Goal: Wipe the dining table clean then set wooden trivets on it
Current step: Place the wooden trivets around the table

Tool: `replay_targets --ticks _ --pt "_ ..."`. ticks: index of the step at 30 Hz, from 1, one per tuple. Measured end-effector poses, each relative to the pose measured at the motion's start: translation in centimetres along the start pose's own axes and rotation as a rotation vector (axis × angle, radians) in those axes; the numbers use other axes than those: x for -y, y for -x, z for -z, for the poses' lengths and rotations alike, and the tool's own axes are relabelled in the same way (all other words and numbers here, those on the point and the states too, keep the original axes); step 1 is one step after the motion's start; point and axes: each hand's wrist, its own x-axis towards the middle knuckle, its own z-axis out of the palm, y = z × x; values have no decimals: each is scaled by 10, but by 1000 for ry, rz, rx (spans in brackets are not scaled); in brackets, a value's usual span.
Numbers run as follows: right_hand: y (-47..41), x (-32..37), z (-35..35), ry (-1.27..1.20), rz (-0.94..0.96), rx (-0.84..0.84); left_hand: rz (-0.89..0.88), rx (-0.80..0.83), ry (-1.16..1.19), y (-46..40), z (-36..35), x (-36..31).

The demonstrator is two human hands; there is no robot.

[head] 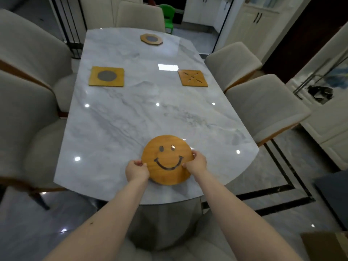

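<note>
Grey marble surface [116, 129] ringed by padded chairs [28, 53], glossy with ceiling-light reflections. Left hand [136, 171] curls its fingers [139, 163] over the left edge of the round smiley trivet [167, 160], gripping it. Right hand [195, 162] pinches the right edge, fingers [194, 153] wrapped over the rim. That trivet sits between both hands at the near end of the surface. Well beyond the left fingers lies a square trivet with a grey circle [106, 76]; farthest ahead, an octagonal trivet [151, 39]; beyond the right fingers, a slotted square trivet [192, 78].
</note>
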Motion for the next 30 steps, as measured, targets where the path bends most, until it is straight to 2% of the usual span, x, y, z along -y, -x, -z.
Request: replay_targets --ticks 7,21,30 --pt "-15 -11 -22 90 40 14 -150 15 -135 -9 4 10" --pt "-20 -15 -36 244 43 -39 -296 -3 -256 -14 5 13" --pt "-10 -9 -38 377 59 -59 -265 87 -296 -10 12 8"
